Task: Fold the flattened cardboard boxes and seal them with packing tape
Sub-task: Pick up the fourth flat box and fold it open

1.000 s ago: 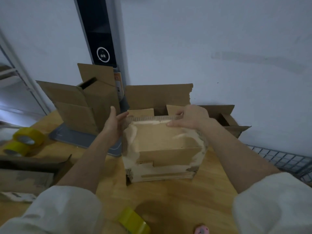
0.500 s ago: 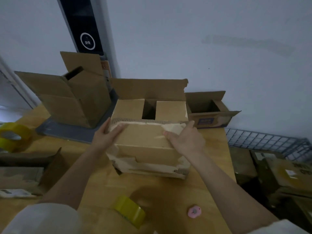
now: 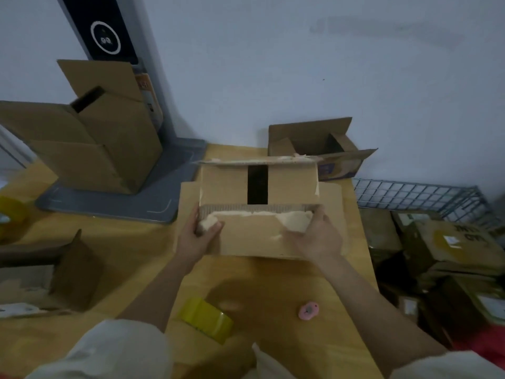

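Hands hold the cardboard box [image 3: 251, 236] at mid-table [image 3: 131, 247]: left hand [image 3: 198, 239] grips its near-left corner, thumb curled over the flap, while right hand [image 3: 317, 236] clasps the near-right corner. Yellow tape roll [image 3: 206, 318] lies nearer the person, beside a small pink object [image 3: 308, 311].

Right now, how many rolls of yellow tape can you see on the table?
2. One yellow tape roll lies near the table's front edge, between the person's arms. A second roll sits at the far left edge, partly cut off by the frame. More could be hidden behind the boxes.
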